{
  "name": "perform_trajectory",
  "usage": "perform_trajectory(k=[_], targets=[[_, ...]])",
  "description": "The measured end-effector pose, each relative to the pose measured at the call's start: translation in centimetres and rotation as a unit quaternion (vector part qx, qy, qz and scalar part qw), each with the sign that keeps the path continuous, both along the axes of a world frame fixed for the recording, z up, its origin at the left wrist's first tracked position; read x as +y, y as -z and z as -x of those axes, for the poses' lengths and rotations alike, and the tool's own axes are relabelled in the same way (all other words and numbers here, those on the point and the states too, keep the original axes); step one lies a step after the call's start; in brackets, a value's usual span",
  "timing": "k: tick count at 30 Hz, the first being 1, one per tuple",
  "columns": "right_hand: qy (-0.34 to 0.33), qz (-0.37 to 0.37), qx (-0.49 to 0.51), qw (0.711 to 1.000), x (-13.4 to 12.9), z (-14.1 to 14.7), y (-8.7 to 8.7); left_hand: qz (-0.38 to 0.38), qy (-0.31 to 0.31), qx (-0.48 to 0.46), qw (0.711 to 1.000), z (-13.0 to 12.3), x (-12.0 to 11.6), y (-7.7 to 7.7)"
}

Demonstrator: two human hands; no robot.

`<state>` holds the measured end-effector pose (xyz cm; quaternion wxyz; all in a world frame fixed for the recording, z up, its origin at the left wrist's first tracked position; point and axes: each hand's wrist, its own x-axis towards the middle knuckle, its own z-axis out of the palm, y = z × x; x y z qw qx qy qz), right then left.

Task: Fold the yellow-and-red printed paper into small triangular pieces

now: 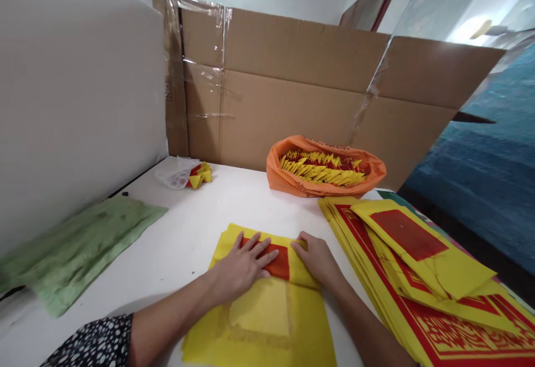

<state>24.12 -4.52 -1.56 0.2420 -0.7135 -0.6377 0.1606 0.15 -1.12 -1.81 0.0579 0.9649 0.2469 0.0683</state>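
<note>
A stack of yellow paper sheets point(311, 328) lies on the white table in front of me. Its far part looks folded over toward me, showing a red rectangle point(281, 262). My left hand point(238, 272) rests flat there with its fingers spread, partly covering the red patch. At the far right corner, my right hand point(316, 255) pinches the paper's edge between thumb and curled fingers. A paler square point(261, 308) shows on the yellow surface just below the fold.
Printed red-and-yellow sheets point(418, 328) are piled on the right. Behind them stands an orange bag point(288, 186) full of folded yellow pieces. A green cloth point(96, 239) lies left, with a clear plastic bag point(173, 173) farther back. Cardboard point(292, 111) walls the far side.
</note>
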Motion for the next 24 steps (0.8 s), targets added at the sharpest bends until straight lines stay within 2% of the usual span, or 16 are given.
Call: perform_trajectory(k=[8, 18, 24], targets=[[0.003, 0.016, -0.008, 1.0, 0.06, -0.02, -0.13, -0.001, -0.005, -0.005, 1.0, -0.16, 0.15, 0.56], [0.01, 0.022, -0.027, 0.999, 0.19, -0.27, 0.69, 0.025, -0.008, 0.001, 1.0, -0.2, -0.04, -0.08], [0.019, 0.02, -0.03, 0.999, 0.15, -0.14, 0.53, 0.036, -0.008, -0.002, 0.999, -0.24, 0.1, 0.34]])
